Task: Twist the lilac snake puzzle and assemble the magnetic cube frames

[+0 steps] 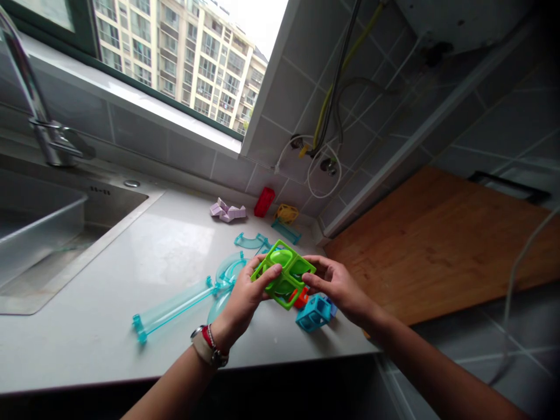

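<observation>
Between both hands, above the counter, I hold a green plastic toy block [284,265] with an open frame and rounded hollows. My left hand [247,291] grips its left side, thumb across the front. At the right edge, the fingers and thumb of my right hand [335,286] close on it. Below the block lie an orange-red piece [301,297] and a blue cube-shaped block [314,313]. Clear teal track pieces [175,306] spread over the counter left of my left hand, partly hidden by it.
A sink [126,216] with a clear plastic bin [39,219] is at left, under a faucet [39,111]. Against the wall lie purple pieces [227,211], a red block [264,202] and a yellow block [287,213]. A wooden board [437,245] stands right of the white counter [87,344].
</observation>
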### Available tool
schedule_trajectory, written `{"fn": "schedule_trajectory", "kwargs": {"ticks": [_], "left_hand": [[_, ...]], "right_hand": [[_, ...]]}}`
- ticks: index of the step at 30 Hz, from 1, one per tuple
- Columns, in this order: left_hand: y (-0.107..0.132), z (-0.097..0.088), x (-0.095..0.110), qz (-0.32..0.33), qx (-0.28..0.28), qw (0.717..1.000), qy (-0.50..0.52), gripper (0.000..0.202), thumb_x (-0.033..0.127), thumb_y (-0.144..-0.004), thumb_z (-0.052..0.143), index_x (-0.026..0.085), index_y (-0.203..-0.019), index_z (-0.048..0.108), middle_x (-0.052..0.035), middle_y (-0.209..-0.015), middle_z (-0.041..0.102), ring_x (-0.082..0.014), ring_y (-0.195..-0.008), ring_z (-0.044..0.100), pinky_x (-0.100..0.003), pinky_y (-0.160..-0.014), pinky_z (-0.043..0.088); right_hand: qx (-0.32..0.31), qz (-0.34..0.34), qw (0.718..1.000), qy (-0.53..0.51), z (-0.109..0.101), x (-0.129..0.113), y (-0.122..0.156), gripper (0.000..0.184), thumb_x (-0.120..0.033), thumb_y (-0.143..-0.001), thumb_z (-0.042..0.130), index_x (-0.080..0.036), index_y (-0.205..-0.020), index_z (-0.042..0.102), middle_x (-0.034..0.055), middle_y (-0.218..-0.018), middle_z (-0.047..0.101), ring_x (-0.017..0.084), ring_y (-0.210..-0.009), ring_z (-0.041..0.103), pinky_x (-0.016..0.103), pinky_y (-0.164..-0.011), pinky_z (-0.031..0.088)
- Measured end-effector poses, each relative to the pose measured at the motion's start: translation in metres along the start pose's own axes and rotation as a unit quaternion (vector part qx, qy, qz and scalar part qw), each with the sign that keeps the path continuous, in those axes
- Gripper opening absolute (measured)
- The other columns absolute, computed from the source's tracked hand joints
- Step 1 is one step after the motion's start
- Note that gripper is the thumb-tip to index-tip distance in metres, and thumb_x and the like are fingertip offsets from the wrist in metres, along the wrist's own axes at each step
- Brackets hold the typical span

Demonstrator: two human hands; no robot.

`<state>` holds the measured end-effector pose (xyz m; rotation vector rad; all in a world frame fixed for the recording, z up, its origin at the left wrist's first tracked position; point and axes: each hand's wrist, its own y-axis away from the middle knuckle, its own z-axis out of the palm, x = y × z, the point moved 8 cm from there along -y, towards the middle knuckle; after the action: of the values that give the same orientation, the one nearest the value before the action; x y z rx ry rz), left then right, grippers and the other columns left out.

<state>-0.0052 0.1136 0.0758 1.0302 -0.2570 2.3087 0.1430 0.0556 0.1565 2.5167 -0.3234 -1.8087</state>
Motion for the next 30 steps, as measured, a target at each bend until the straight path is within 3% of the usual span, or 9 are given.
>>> {"fn": "schedule_trajectory", "kwargs": {"ticks": [5, 8, 15, 19, 23, 30], "left_hand": [[-0.002, 0.001, -0.001, -0.013, -0.007, 1.0, -0.007, 0.047, 0.045, -0.083, 0.081, 0.02, -0.117, 0.062, -0.0084, -0.108, 0.072, -0.0226, -0.091, 0.072, -0.032, -0.071, 0.062], [-0.001, 0.003, 0.0, -0.026, -0.014, 1.0, 0.01, 0.044, 0.046, -0.083, 0.08, 0.02, -0.114, 0.062, -0.0069, -0.106, 0.071, -0.0206, -0.085, 0.072, -0.031, -0.068, 0.062], [-0.002, 0.004, 0.001, -0.018, -0.039, 0.999, -0.014, 0.045, 0.045, -0.083, 0.082, 0.021, -0.117, 0.064, -0.0087, -0.111, 0.072, -0.0241, -0.095, 0.073, -0.031, -0.072, 0.061], [-0.002, 0.006, 0.001, -0.019, -0.052, 0.998, -0.01, 0.05, 0.043, -0.081, 0.084, 0.021, -0.123, 0.064, -0.011, -0.117, 0.072, -0.0268, -0.097, 0.074, -0.032, -0.073, 0.061], [-0.002, 0.006, 0.001, -0.032, -0.037, 0.999, 0.016, 0.05, 0.045, -0.083, 0.082, 0.019, -0.122, 0.066, -0.0134, -0.121, 0.073, -0.0292, -0.1, 0.075, -0.035, -0.076, 0.062], [0.002, 0.004, -0.002, -0.043, -0.017, 0.999, 0.029, 0.052, 0.045, -0.078, 0.085, 0.02, -0.12, 0.067, -0.0106, -0.111, 0.076, -0.0264, -0.089, 0.077, -0.031, -0.069, 0.061]], "right_hand": [[0.042, -0.059, 0.996, 0.045, -0.012, 0.0, 0.003, 0.057, -0.039, -0.074, 0.091, -0.024, -0.122, 0.067, 0.0066, -0.114, 0.073, 0.025, -0.105, 0.069, 0.039, -0.089, 0.06], [0.077, -0.075, 0.99, 0.089, -0.02, -0.004, 0.005, 0.063, -0.038, -0.071, 0.094, -0.026, -0.126, 0.064, 0.0067, -0.119, 0.073, 0.027, -0.104, 0.071, 0.044, -0.094, 0.06], [0.051, -0.027, 0.998, -0.027, -0.013, -0.003, 0.008, 0.052, -0.042, -0.076, 0.09, -0.023, -0.12, 0.069, 0.007, -0.112, 0.075, 0.026, -0.101, 0.072, 0.039, -0.089, 0.059], [0.025, 0.037, 0.992, -0.118, -0.005, 0.009, 0.011, 0.049, -0.041, -0.076, 0.09, -0.023, -0.117, 0.07, 0.0058, -0.111, 0.076, 0.021, -0.093, 0.074, 0.034, -0.082, 0.058], [-0.007, 0.072, 0.984, -0.165, 0.006, 0.024, 0.016, 0.045, -0.038, -0.075, 0.092, -0.022, -0.112, 0.072, 0.0055, -0.113, 0.075, 0.021, -0.099, 0.073, 0.033, -0.086, 0.057], [-0.022, 0.094, 0.977, -0.191, 0.017, 0.034, 0.026, 0.037, -0.037, -0.08, 0.087, -0.024, -0.109, 0.068, 0.0058, -0.113, 0.073, 0.022, -0.099, 0.072, 0.036, -0.087, 0.059]]}}
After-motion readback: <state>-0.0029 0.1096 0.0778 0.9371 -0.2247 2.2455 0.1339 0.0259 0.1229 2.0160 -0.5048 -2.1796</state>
